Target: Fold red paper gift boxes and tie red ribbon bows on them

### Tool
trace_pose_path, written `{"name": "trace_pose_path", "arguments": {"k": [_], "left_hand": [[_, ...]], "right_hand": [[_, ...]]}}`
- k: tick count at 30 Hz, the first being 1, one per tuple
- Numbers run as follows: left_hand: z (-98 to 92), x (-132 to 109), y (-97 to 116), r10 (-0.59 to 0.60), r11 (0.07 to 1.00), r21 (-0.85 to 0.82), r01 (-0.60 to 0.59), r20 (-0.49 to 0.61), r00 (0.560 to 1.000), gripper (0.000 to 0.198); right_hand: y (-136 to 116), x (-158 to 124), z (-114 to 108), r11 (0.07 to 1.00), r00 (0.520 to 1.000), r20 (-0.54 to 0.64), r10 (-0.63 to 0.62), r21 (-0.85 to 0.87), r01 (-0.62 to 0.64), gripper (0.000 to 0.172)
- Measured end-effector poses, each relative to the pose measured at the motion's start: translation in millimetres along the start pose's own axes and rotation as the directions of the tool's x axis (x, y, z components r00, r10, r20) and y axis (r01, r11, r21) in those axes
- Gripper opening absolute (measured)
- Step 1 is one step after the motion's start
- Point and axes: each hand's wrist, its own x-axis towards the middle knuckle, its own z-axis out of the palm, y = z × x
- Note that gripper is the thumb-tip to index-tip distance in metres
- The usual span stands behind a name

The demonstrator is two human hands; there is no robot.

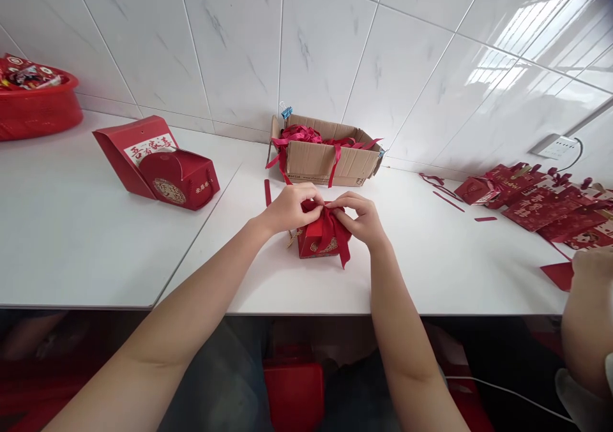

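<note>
Two bare hands met over a small red box [306,247] on the white table [431,253], between its front edge and the wall along its back edge. The left hand [295,207] was nearly closed, its thumb and fingertips pinching the red ribbon [329,228] at the top of the box. The right hand [361,218] was partly curled, thumb and forefinger gripping the same ribbon at the bow, whose tails hung down the front of the box. Just behind, near the back edge, stood a cardboard box [330,161] heaped with loose ribbon [306,134], some strands draped over its side. A larger red box [189,180] with its flap raised stood left of the seam in the tabletop, nearer the back edge than the front. Beyond it, a red basin [41,114] of wrapped pieces filled the table's back left corner. Toward the right end, red gift bags [531,205] lay in a row, and a co-worker's hand [594,263] was beside a red piece [559,275] near the front edge.
</note>
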Motion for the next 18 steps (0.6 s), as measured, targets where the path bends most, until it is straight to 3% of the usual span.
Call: {"name": "trace_pose_path", "arguments": {"k": [10, 18], "left_hand": [[0.9, -0.7, 2.3, 0.003, 1.0, 0.028, -0.003, 0.015, 1.0, 0.006], [1.1, 0.0, 2.6, -0.084, 0.996, -0.016, 0.084, -0.002, 0.996, 0.006]], "right_hand": [[-4.2, -4.2, -4.4, 1.0, 0.998, 0.052, 0.021, 0.007, -0.022, 0.023], [-2.7, -5.1, -0.6, 0.997, 0.999, 0.025, -0.028, 0.066, 0.026, 0.034]]}}
